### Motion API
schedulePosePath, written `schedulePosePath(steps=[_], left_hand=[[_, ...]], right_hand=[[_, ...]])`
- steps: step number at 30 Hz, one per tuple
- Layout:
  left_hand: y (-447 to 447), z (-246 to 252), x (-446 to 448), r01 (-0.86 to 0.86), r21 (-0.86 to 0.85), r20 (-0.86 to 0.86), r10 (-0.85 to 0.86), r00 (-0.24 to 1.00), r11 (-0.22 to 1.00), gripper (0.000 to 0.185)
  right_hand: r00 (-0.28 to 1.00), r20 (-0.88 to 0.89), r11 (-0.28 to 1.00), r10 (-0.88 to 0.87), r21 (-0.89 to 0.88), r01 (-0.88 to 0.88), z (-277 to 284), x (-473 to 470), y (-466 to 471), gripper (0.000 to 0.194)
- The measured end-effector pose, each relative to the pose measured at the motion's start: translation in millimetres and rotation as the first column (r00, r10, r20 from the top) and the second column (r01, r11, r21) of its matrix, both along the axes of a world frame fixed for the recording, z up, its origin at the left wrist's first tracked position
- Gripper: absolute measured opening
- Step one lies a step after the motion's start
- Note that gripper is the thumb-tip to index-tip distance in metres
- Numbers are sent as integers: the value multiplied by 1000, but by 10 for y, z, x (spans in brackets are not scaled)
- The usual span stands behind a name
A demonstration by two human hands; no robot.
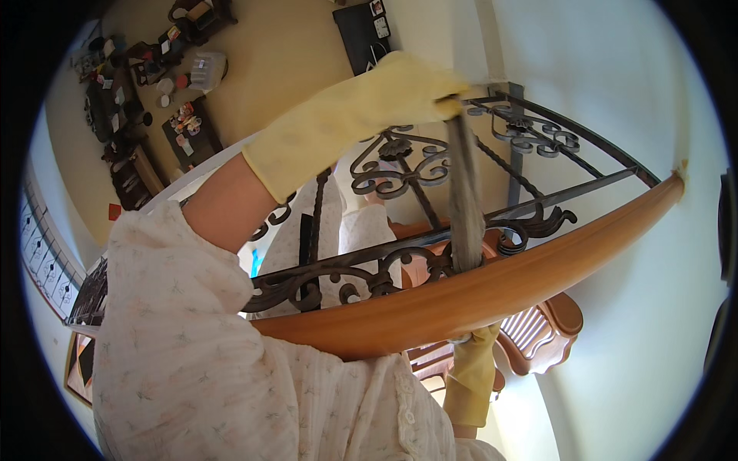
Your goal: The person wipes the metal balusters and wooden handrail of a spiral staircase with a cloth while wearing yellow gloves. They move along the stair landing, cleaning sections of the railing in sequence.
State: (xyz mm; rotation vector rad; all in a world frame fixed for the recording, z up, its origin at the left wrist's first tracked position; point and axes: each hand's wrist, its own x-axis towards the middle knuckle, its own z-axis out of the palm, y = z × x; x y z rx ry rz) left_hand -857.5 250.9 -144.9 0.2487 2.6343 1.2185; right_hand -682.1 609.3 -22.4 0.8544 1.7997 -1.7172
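My left hand (424, 86), in a yellow rubber glove, is shut on one end of a grey cloth strip (466, 196). The strip is stretched and blurred, running from the glove to the ironwork just under a wooden handrail (461, 302). My right hand (481, 346), also in a yellow glove, is on the handrail's other side, partly hidden beneath it. A bit of greyish cloth shows at its fingertips, so it seems to grip the strip's other end. Black wrought-iron scrollwork (380, 279) lies between the handrail and a flat bar. My patterned shirt (277, 392) touches the rail.
The handrail meets a white wall (622, 276) at right. Twisted iron balusters (424, 204) and scrolls stand beyond the rail, with my legs (323, 230) visible through them. A slatted wooden chair (539, 334) is at lower right. Far below at upper left are furniture and a cluttered low table (193, 135).
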Motion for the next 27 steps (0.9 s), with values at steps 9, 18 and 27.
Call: schedulePosePath(steps=[9,18,27], left_hand=[[125,233,452,236,13,-147,-231,962,972,17],[11,-183,713,149,43,255,-155,955,988,20],[-35,-508,-172,-67,-185,102,87,991,980,21]], right_hand=[[996,36,997,-77,-22,78,161,221,201,42],[993,46,982,112,146,-118,72,245,-150,40],[977,-115,971,182,179,-160,-322,-538,-313,38]])
